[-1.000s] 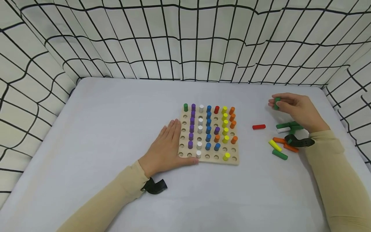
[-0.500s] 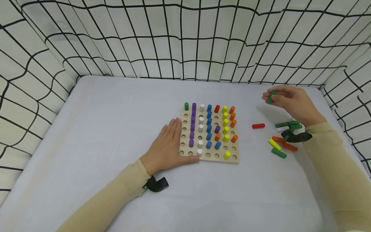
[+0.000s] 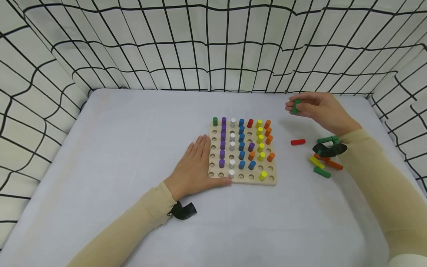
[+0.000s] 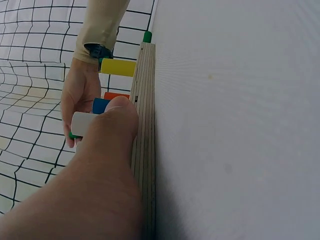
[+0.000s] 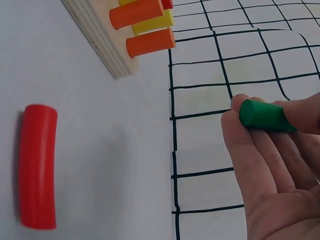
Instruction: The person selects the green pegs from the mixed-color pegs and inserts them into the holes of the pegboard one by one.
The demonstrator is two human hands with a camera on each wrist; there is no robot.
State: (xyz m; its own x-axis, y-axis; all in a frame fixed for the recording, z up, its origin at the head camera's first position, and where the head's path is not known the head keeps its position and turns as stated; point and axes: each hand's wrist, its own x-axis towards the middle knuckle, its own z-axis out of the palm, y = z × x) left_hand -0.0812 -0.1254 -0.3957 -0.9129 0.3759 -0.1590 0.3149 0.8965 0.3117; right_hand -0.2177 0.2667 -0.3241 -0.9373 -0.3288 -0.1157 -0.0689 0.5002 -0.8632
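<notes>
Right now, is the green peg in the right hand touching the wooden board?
Apart: the right wrist view shows a wide open gap between the green peg and the wooden board.

From above, the head camera faces forward and down over the pegboard (image 3: 246, 150). The left-wrist view, close along its edge (image 4: 145, 115), shares the right hand (image 3: 318, 108) with the right-wrist close-up facing the palm (image 5: 282, 215).

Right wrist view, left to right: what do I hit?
Loose red cylindrical peg on the white surface → pale layered-wood pegboard → right hand pinching a green cylindrical peg.
</notes>
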